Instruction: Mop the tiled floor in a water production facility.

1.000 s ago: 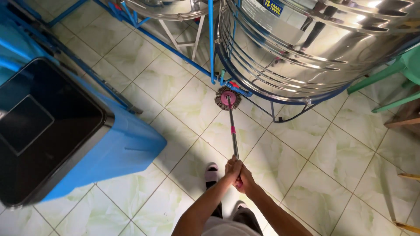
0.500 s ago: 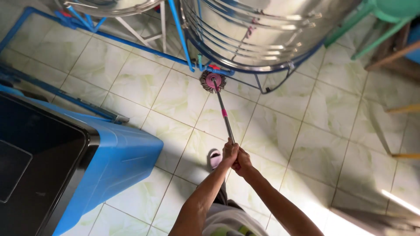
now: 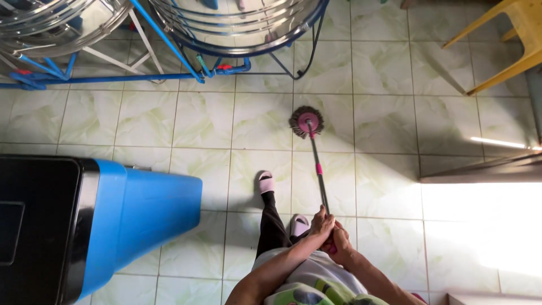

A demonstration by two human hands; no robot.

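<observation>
Pale green marbled floor tiles (image 3: pixel 259 121) fill the room. The left hand (image 3: pixel 320 221) and right hand (image 3: pixel 340 244), 2 stacked fists, clamp the thin metal mop handle (image 3: pixel 319 178); its round pink-hubbed mop head (image 3: pixel 306 121) rests on tile near the steel tanks (image 3: pixel 237 25). I see no wet streaks, so progress is unclear.

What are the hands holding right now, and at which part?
Both hands, left hand and right hand, grip a mop at the top end of its handle, one just above the other. Its round head rests on the tiled floor.
</observation>
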